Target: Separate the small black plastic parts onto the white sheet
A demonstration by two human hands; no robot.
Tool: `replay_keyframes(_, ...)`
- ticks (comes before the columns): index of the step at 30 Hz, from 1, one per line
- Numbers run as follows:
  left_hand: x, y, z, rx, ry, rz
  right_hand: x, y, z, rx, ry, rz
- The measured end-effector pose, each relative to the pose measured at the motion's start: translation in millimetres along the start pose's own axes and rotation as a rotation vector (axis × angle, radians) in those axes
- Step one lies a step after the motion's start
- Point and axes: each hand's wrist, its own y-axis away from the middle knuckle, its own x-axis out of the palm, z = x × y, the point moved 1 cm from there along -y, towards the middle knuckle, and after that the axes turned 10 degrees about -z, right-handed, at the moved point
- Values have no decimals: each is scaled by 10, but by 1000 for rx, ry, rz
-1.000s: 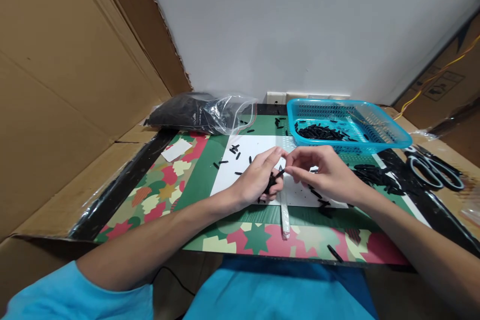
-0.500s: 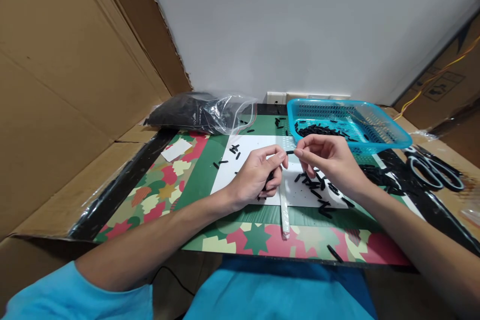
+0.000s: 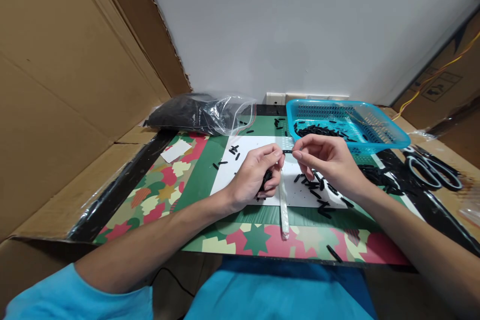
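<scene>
- Drawn level since a second ago, when one piece tilted lower at the fingers, a slim black piece [image 3: 287, 151] now spans both hands, pale specks showing along its side.
- Left hand [image 3: 258, 172] pinches one end between thumb and forefinger, its other fingers curled around a clutch of black pieces [image 3: 267, 178]; right hand [image 3: 324, 157] grasps the opposite end at its fingertips.
- With the piece held straight, the work appears to be at close, single-piece handling.
- Below the grip, a white sheet [image 3: 221, 180] and pale stick [image 3: 284, 210] lie on a patterned mat [image 3: 200, 180]; loose pieces scatter to both sides.
- Beyond the grip to the right, a blue basket [image 3: 347, 147] bears more; scissors [image 3: 431, 172] lie farther right.
- Far left of the grip, a plastic bag [image 3: 187, 114] sits between cardboard [image 3: 75, 60] and a pale wall [image 3: 300, 25].
</scene>
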Motion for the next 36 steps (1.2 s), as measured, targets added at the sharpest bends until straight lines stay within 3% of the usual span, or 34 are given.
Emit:
replay_keyframes(18,12,20,10,15,24,1,30,7,-15,-1,35,11)
replay_keyframes(36,13,14,10,11,0,-15,62,-2,22,84,28,104)
